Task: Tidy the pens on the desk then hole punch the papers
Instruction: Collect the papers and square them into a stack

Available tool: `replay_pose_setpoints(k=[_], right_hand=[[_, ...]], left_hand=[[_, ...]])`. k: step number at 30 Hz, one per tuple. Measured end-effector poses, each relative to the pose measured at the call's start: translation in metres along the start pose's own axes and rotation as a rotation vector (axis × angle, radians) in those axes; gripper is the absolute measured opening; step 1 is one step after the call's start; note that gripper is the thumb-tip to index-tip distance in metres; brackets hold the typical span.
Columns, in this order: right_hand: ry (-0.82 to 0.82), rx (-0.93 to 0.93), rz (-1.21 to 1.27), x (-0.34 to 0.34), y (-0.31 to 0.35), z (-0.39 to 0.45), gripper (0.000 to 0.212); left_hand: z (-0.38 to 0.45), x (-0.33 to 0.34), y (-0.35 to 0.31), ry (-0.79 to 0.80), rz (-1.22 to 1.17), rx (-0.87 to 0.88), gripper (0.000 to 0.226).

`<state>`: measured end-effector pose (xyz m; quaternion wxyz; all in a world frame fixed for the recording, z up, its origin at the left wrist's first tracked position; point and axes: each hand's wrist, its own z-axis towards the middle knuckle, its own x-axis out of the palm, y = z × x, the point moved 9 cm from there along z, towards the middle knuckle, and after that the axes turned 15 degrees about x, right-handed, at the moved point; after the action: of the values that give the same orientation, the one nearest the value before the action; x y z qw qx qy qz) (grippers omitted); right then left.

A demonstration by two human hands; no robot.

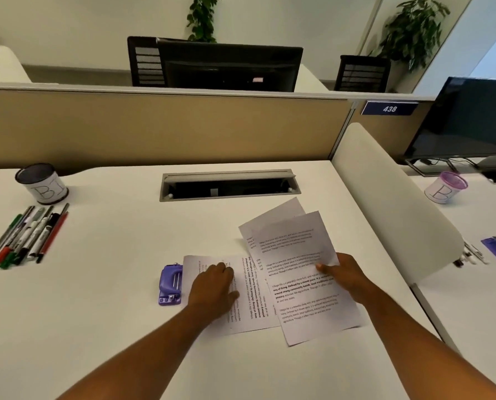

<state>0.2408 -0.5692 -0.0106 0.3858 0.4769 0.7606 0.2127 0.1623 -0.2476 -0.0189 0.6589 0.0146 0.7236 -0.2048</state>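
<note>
- Lying flat on the white worktop [111,284] near its front centre: sideways sheet [252,290] of printed paper, w/ the left hand [212,287] pressing down on it, palm down, fingers spread & flat, not gripping anything.
- Sitting just left of that sheet, touching its left edge: purple hole punch [170,285], right beside the left hand.
- Holding the right edge of an angled sheet [304,278]: right hand [346,277], thumb on top of the paper, fingers going underneath, so closed on that sheet.
- Overlapping the sideways sheet's right side w/ its lower left part: the angled sheet, far end tilting up & away.
- Peeking out behind the angled sheet at the far end: another sheet [272,216], only its top corner showing.
- Lying loose in a bunch at the far left of the worktop: pens [28,235], black, red, green & grey, roughly parallel, tips pointing toward the near left.
- Standing just behind the pens: dark pen cup [41,183] w/ a white label, upright, apart from the pens.
- Sitting behind the papers: grey cable slot [229,184] in the worktop, lid open.
- Standing on the neighbouring desk to the right: pink-rimmed cup [446,187].
</note>
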Motion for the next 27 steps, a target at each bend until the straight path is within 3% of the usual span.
replay_pose_setpoints(k=[5,9,12,14,20,25,27], right_hand=[[0.083,-0.021,-0.08,0.013,0.015,-0.002,0.031],[0.097,-0.004,-0.131,0.016,0.018,-0.001,0.034],[0.121,0.006,-0.144,0.021,0.016,-0.002,0.035],[0.127,0.008,-0.129,0.027,0.014,-0.002,0.036],[0.062,0.025,-0.087,0.051,0.008,-0.002,0.039],[-0.056,0.009,-0.148,0.064,0.012,-0.003,0.042],[-0.074,0.009,-0.15,0.067,0.013,-0.004,0.044]], left_hand=[[0.005,0.012,-0.008,0.083,-0.088,0.104,0.062],[0.007,0.015,-0.012,0.098,-0.242,0.201,0.065],[0.0,0.001,0.009,-0.051,-0.091,0.001,0.049],[-0.004,0.0,0.015,-0.057,-0.008,-0.053,0.043],[-0.005,0.02,0.007,0.025,-0.225,0.1,0.081],[-0.021,0.015,0.028,-0.093,-0.111,-0.195,0.086],[-0.023,0.016,0.03,-0.084,-0.079,-0.202,0.083]])
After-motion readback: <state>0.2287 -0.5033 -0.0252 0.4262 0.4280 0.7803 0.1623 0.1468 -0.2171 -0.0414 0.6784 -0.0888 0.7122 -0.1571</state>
